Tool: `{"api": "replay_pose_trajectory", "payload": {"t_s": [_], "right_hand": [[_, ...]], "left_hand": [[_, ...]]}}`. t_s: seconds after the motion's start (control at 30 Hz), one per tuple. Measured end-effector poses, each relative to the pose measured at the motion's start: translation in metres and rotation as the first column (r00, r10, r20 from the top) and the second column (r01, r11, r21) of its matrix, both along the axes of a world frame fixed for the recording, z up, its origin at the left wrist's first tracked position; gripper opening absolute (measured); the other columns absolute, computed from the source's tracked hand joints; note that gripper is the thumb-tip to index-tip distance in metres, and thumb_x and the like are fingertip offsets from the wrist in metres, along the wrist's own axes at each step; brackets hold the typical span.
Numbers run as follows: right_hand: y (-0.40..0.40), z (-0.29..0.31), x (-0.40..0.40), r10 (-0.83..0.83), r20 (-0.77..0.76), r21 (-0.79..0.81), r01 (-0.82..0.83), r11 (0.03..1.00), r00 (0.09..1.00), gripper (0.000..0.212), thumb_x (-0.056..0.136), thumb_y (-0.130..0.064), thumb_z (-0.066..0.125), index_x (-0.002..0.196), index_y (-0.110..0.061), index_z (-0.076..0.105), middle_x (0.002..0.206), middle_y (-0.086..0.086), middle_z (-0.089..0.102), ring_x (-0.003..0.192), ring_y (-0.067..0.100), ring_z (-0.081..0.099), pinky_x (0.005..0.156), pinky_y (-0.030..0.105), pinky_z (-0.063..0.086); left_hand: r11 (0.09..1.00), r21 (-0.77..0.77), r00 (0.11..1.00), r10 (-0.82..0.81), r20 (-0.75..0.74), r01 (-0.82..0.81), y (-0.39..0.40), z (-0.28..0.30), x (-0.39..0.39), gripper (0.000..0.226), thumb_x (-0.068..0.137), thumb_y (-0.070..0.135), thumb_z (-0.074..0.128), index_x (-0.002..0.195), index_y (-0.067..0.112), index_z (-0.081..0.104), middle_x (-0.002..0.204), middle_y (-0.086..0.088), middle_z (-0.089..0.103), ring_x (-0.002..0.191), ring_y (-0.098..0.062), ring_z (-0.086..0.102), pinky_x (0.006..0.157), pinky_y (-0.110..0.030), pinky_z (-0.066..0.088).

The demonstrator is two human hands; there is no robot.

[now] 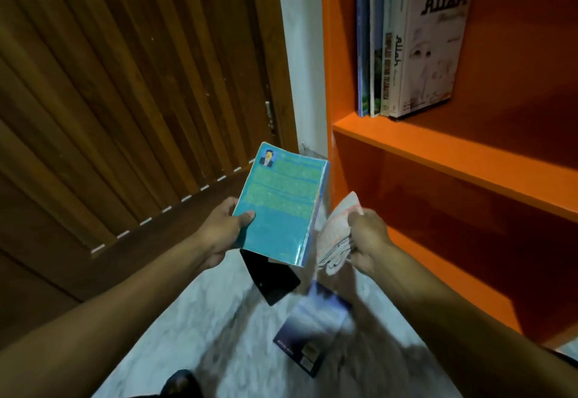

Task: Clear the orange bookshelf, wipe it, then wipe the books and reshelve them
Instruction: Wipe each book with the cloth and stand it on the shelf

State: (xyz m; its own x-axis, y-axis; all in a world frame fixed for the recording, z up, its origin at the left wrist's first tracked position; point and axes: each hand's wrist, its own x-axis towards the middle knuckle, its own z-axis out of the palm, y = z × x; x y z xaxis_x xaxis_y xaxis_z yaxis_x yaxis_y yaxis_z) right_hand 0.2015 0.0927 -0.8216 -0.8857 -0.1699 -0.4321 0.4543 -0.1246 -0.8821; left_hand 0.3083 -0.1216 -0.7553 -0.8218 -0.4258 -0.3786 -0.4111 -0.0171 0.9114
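My left hand grips a teal paperback by its lower left corner, back cover facing up. To its right, my right hand holds a bunched pale cloth, just apart from the book's edge. The orange bookshelf stands on the right. Several books stand upright at the left of its upper shelf; the outermost is white. The shelf below them shows no books. A black book and a dark blue book lie on the floor under my hands.
A slatted wooden door fills the left side, with a white wall strip between it and the shelf. The floor is pale marble. A dark foot or shoe shows at the bottom edge.
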Motion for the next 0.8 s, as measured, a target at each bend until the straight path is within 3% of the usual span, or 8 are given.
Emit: {"api": "replay_pose_trajectory", "payload": {"t_s": [0.07,0.13,0.27,0.37,0.43,0.6,0.73,0.8], "right_hand": [[-0.007,0.025,0.023,0.010,0.044,-0.118,-0.005,0.993,0.999,0.018,0.103,-0.021,0.044,0.111,-0.012,0.056,0.113,0.029,0.062,0.098,0.033,0.064,0.091,0.050,0.051],[-0.013,0.036,0.040,0.083,0.096,-0.259,-0.056,0.964,0.992,0.022,0.108,-0.025,0.039,0.104,-0.017,0.059,0.103,0.016,0.069,0.092,0.031,0.068,0.083,0.045,0.054],[-0.013,0.037,0.054,0.178,0.048,-0.381,-0.147,0.913,0.983,0.031,0.106,-0.036,0.040,0.125,-0.022,0.059,0.116,0.007,0.072,0.104,0.032,0.069,0.095,0.056,0.053],[-0.007,0.035,0.052,0.187,-0.009,-0.395,-0.175,0.902,0.982,0.024,0.106,-0.031,0.041,0.124,-0.027,0.057,0.111,-0.006,0.072,0.107,0.025,0.067,0.099,0.056,0.050],[-0.004,0.036,0.051,0.195,-0.044,-0.410,-0.196,0.891,0.980,0.031,0.107,-0.031,0.041,0.134,-0.024,0.055,0.125,0.003,0.069,0.113,0.031,0.066,0.098,0.057,0.051],[0.002,0.037,0.044,0.157,-0.098,-0.392,-0.183,0.902,0.983,0.029,0.106,-0.025,0.042,0.128,-0.014,0.059,0.124,0.013,0.069,0.113,0.034,0.067,0.097,0.056,0.051],[0.003,0.037,0.044,0.203,-0.115,-0.420,-0.232,0.877,0.973,0.030,0.105,-0.023,0.046,0.131,-0.014,0.058,0.127,0.014,0.067,0.115,0.036,0.065,0.095,0.058,0.052],[0.001,0.034,0.046,0.223,-0.106,-0.411,-0.247,0.877,0.969,0.032,0.104,-0.028,0.047,0.132,-0.017,0.059,0.128,0.010,0.067,0.114,0.033,0.066,0.093,0.054,0.054]], "left_hand": [[0.999,0.004,0.998,-0.036,-0.050,0.037,0.005,0.017,0.013,0.009,0.104,0.016,0.050,0.112,0.014,0.054,0.112,-0.009,0.073,0.096,-0.028,0.074,0.077,-0.043,0.061],[0.997,-0.036,0.995,-0.072,-0.076,0.070,0.012,0.022,0.023,0.013,0.104,0.016,0.051,0.116,0.016,0.056,0.112,-0.008,0.074,0.097,-0.029,0.074,0.077,-0.043,0.061],[0.980,-0.187,0.993,-0.088,-0.082,0.071,0.022,0.014,0.033,0.017,0.102,0.021,0.054,0.118,0.025,0.060,0.110,0.000,0.075,0.094,-0.020,0.075,0.086,-0.048,0.060],[0.970,-0.225,0.989,-0.112,-0.095,0.088,0.027,0.007,0.038,0.025,0.103,0.026,0.053,0.127,0.034,0.055,0.112,0.004,0.074,0.094,-0.016,0.075,0.085,-0.046,0.061],[0.982,-0.143,0.982,-0.141,-0.124,0.122,0.030,0.006,0.040,0.030,0.103,0.026,0.053,0.130,0.040,0.054,0.114,0.005,0.074,0.098,-0.016,0.075,0.085,-0.044,0.061],[0.983,0.102,0.975,-0.136,-0.176,0.156,0.035,0.014,0.040,0.040,0.100,0.020,0.057,0.130,0.046,0.053,0.116,0.002,0.075,0.101,-0.021,0.074,0.074,-0.037,0.063],[0.980,0.171,0.980,-0.067,-0.190,0.100,0.035,0.027,0.037,0.030,0.101,0.023,0.055,0.130,0.019,0.060,0.112,-0.008,0.076,0.096,-0.028,0.074,0.073,-0.036,0.062],[0.976,0.208,0.982,-0.030,-0.184,0.069,0.032,0.029,0.037,0.028,0.103,0.028,0.050,0.123,0.012,0.063,0.109,-0.011,0.076,0.093,-0.030,0.075,0.080,-0.041,0.060]]}}
